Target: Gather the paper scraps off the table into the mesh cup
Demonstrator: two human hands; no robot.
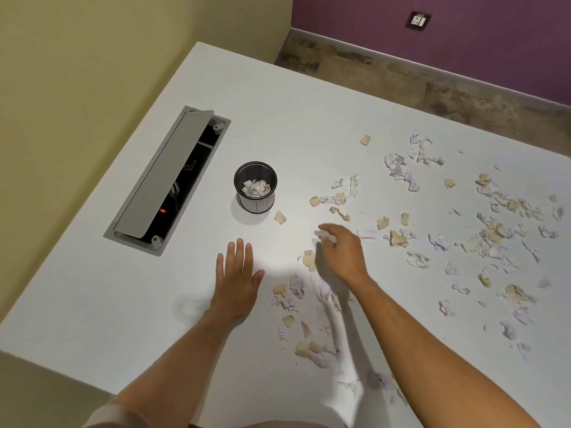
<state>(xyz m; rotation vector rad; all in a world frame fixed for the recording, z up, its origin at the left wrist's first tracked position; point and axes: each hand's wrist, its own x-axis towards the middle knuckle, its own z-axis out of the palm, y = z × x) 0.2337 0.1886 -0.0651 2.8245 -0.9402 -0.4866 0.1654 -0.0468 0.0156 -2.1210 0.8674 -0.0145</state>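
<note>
Item: two bare forearms entered from the near edge over the pale, glossy white surface [309, 97].

Nearest lot: small torn paper scraps [304, 347], cream and white with faint purple print, lay loose on the surface between the forearms and to the right of them.

Left hand [236, 279]: palm down, flat on the surface, fingers straight and close together, thumb out to the right. Its grip was apart and held nothing.

Right hand [341, 248]: raised a little over the surface, back of the hand up, fingers curled downward. Its grip was pinched on a small white paper scrap [324, 234] at the fingertips; a shadow lay beneath the hand.

Middle lot: more scraps lay scattered widely over the right half of the surface, thickest at the far right. One single cream scrap [280, 217] lay just beside the cup's right side, apart from it.

Black wire-mesh cup [255, 186]: round, upright, standing on the surface beyond the left hand and well apart from both hands. Crumpled cream and white scraps lay in its bottom, well below the rim.

Grey rectangular cable hatch [167, 180]: set into the surface left of the cup, lid tilted open, a small red light showing inside.

Farthest: mottled brown floor [432, 84], yellow-green wall [92, 57] on the left, purple wall [463, 41] with a dark switch plate [418, 19].
</note>
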